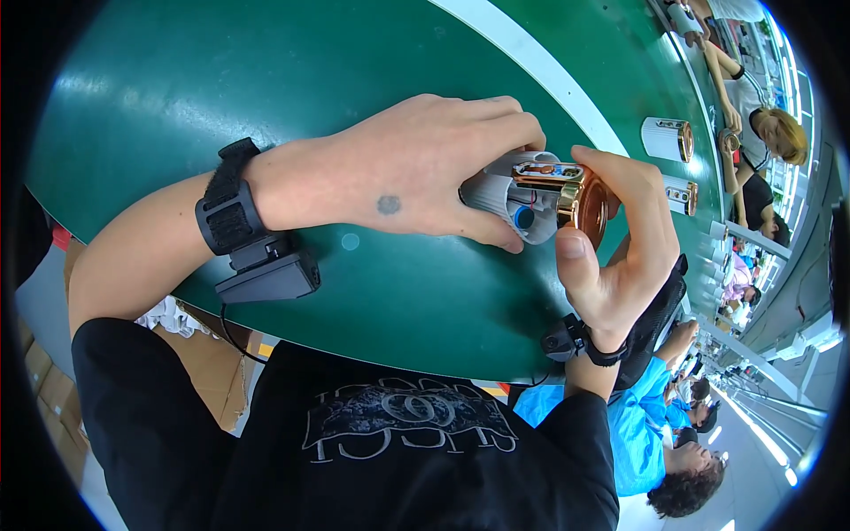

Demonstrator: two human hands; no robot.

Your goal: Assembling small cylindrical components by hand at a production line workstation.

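My left hand (pixel 416 168) comes across the table with its fingers and thumb closed round a white cylindrical housing (pixel 492 192). Opposite it, my right hand (pixel 633 234) pinches a shiny copper-coloured round end piece (pixel 591 212) between thumb and fingers. A copper-framed strip with small electronic parts (pixel 546 170) reaches from the end piece along the top of the housing. Through the housing's open side, a blue round component (pixel 524 217) shows. The end piece sits at the housing's right end; whether the two are fully joined I cannot tell.
Two similar white and copper cylinders, one farther off (pixel 662 139) and one nearer (pixel 678 196), stand on the green table (pixel 292 71) at right. A white stripe (pixel 540 53) curves across it. A cardboard box (pixel 212 372) is below the left edge. Several people work along the right.
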